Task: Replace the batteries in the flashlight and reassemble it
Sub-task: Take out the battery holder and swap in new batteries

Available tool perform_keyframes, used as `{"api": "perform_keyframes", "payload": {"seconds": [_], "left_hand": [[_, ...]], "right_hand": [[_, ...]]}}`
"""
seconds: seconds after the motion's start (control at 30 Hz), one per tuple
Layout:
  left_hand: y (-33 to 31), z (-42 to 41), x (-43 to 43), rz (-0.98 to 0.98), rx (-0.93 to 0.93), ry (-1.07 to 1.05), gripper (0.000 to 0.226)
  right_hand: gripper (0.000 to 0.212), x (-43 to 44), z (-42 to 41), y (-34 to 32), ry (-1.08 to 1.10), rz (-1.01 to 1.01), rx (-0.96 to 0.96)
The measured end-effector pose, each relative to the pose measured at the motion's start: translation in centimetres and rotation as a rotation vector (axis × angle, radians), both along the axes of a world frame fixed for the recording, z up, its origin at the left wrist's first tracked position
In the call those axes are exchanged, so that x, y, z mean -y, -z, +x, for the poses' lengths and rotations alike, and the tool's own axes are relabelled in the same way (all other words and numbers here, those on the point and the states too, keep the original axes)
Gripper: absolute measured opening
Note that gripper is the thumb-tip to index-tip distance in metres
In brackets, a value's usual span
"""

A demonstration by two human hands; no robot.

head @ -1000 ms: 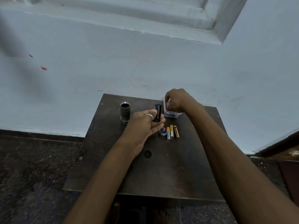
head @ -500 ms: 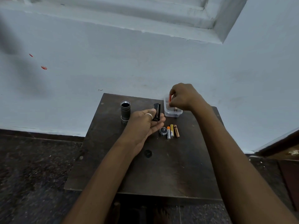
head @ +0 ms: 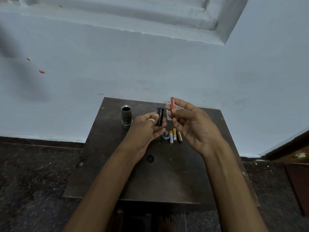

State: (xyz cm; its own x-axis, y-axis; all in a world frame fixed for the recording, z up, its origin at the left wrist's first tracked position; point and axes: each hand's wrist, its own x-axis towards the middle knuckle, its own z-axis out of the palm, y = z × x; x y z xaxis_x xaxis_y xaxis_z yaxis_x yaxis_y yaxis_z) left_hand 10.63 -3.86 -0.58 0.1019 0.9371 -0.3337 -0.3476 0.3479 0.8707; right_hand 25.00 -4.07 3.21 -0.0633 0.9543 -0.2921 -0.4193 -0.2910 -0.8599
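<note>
My left hand (head: 147,129) has thumb and fingers curled round the black holder (head: 160,116), which stands nearly upright in the air just right of the tube (head: 126,116). My right hand (head: 192,124) pinches an orange battery (head: 172,103) between thumb and forefinger. The grip is low on its length, so the top end pokes free, and the other fingers curl loosely beneath. The battery is further right of the tube than the holder, close beside the holder but not touching it.

I judge the battery to be light, hard and smooth-sleeved, so it could squirt out of a tip pinch. A hold nearer its middle would leave both ends free for seating. The holder looks like thin, stiff plastic. It is best held by its sides with the slot toward my right hand, though I cannot tell which way the slots face.

The tube stands on end with its mouth up, close to my left wrist, and a careless swing could tip it. Right of the tube and nearer me, the cap (head: 165,135) and three old cells (head: 174,136) lie side by side on the table (head: 150,181) under my hands. They are round and likely to roll if brushed. A clear box (head: 168,113) sits right of the tube, mostly hidden behind my right hand. The easiest room for joining the parts is the air between my hands.
</note>
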Motion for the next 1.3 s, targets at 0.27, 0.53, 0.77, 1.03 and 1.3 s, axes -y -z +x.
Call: {"api": "perform_keyframes", "payload": {"seconds": [0.27, 0.53, 0.77, 1.03, 1.3], "left_hand": [[0.1, 0.1, -0.1, -0.001, -0.022, -0.01, 0.02], [0.1, 0.3, -0.1, 0.014, -0.039, -0.02, 0.019], [0.4, 0.3, -0.2, 0.03, -0.056, -0.003, 0.023], [0.0, 0.4, 0.1, 0.042, -0.044, 0.009, 0.023], [-0.2, 0.1, 0.0, 0.06, 0.006, 0.015, 0.024]], "right_hand": [[0.018, 0.0, 0.0, 0.7, 0.048, 0.126, 0.477], [0.016, 0.0, -0.1, 1.3, 0.033, 0.318, 1.114], [0.023, 0.0, -0.8, 1.3, 0.063, 0.419, 1.235], [0.027, 0.0, -1.5, 2.2, 0.284, 0.459, 1.009], [0.022, -0.2, -1.7, 3.1, 0.238, 0.623, 1.155]]}}
